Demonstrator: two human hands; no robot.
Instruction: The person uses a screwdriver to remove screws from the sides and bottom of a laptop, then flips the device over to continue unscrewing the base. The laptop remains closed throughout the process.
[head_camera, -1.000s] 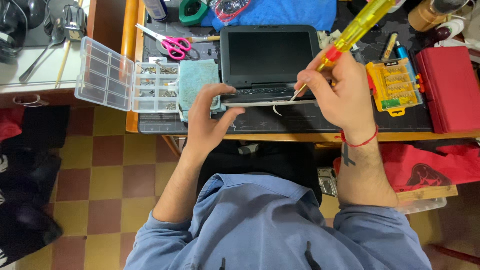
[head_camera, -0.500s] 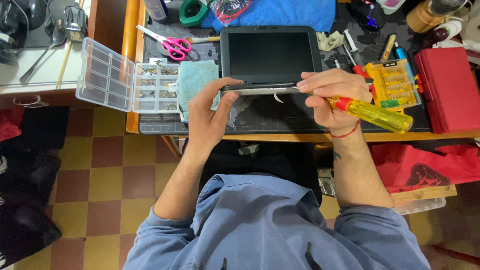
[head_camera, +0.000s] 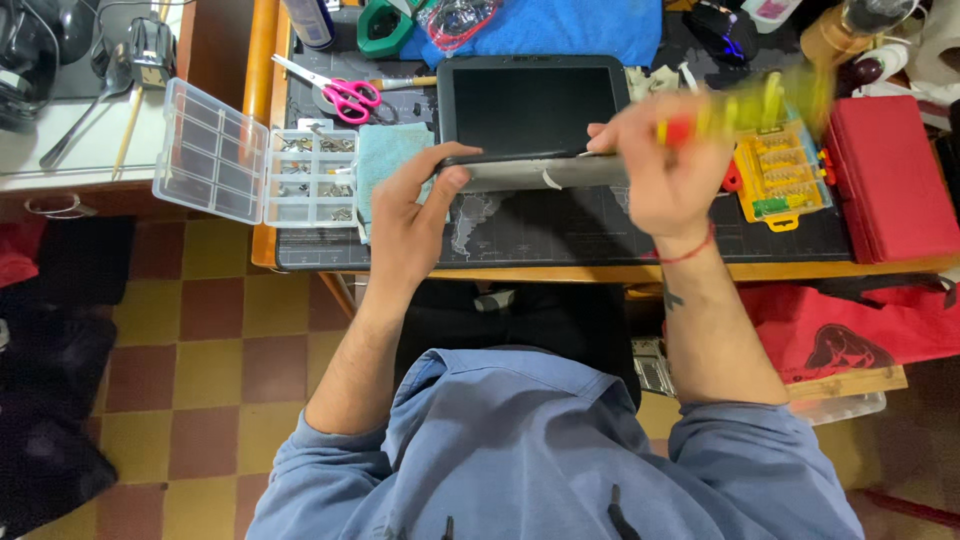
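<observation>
A small dark laptop (head_camera: 533, 110) lies on the desk mat, its near edge tilted up. My left hand (head_camera: 410, 215) grips that raised edge at the left corner, thumb on top. My right hand (head_camera: 660, 165) is at the laptop's right front corner and holds a yellow screwdriver with a red collar (head_camera: 760, 105), blurred by motion and pointing right over the bit case. Whether its tip touches the laptop is hidden by my fingers.
A clear parts box (head_camera: 250, 160) with small screws stands open at the left beside a teal cloth (head_camera: 385, 160). Pink-handled scissors (head_camera: 340, 92), a blue towel (head_camera: 560, 25), a yellow bit case (head_camera: 780, 175) and a red case (head_camera: 890, 175) surround the laptop.
My right hand swung the screwdriver from upright, down flat to the right, then up again at the laptop's right corner. The left hand kept its grip on the front edge.
</observation>
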